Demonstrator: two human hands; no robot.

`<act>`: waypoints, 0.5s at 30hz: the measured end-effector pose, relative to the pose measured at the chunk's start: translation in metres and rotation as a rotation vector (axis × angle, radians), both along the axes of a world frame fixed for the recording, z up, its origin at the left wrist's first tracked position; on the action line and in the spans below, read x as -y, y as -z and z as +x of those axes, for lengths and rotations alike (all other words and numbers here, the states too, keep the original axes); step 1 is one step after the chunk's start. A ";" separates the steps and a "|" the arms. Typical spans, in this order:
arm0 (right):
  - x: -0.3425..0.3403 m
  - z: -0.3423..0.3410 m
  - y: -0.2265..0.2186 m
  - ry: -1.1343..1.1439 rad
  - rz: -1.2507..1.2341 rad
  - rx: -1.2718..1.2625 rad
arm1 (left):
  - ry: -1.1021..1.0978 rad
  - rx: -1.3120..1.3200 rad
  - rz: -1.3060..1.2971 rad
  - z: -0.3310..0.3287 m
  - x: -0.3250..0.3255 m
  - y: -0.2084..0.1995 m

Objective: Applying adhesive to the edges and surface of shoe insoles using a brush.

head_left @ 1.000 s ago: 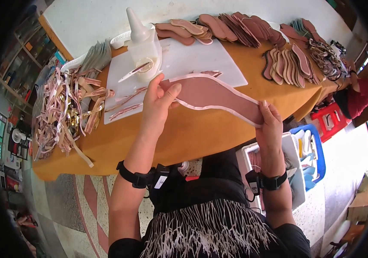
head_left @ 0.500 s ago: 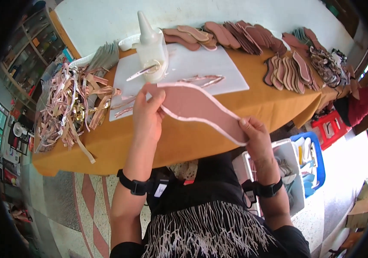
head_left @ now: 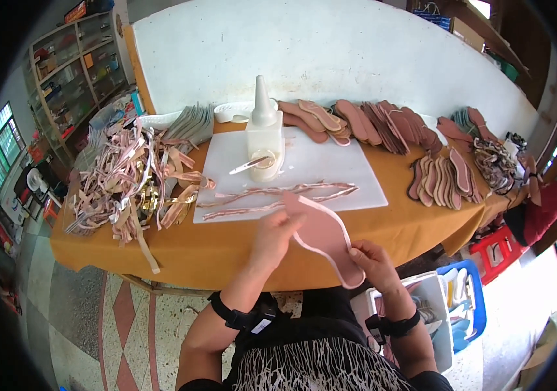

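A pinkish-brown shoe insole (head_left: 325, 233) with a white rim is held between both hands above the table's front edge. My left hand (head_left: 274, 238) pinches its far end, thumb on top. My right hand (head_left: 375, 264) grips the right edge near the rounded end, its other fingers partly hidden underneath. Just beyond the insole, thin pink strips (head_left: 278, 193) lie across a white board (head_left: 350, 171). On that board stands a white plastic bottle (head_left: 265, 133) with a cone-shaped top, its cut-open front holding a brush (head_left: 249, 165).
A tangled heap of pink, tan and gold strips (head_left: 128, 179) covers the table's left. Stacked insoles (head_left: 389, 124) line the back, and more (head_left: 444, 177) lie at right. A white bin (head_left: 438, 313) and blue basket (head_left: 480, 306) stand below. A person in red (head_left: 545, 202) sits far right.
The insole has swung to a steeper slant and come lower in the picture with both hands. The view has tilted up, showing more wall. Both hands keep hold of the insole.
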State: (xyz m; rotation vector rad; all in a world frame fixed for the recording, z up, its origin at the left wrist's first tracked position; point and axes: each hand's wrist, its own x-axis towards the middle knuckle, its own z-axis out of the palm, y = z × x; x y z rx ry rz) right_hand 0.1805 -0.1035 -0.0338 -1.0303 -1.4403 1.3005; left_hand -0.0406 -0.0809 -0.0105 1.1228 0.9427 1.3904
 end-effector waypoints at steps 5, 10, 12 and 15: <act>-0.012 -0.008 -0.005 0.099 -0.096 -0.009 | 0.092 0.023 0.043 0.013 -0.007 -0.003; -0.024 -0.014 0.002 0.175 -0.235 -0.173 | 0.002 0.227 -0.104 0.005 -0.017 0.002; -0.028 -0.024 0.008 0.159 -0.220 -0.221 | 0.000 0.068 -0.171 0.002 -0.020 0.006; -0.033 -0.023 0.006 0.078 -0.289 -0.045 | -0.014 0.145 -0.091 0.004 -0.035 0.009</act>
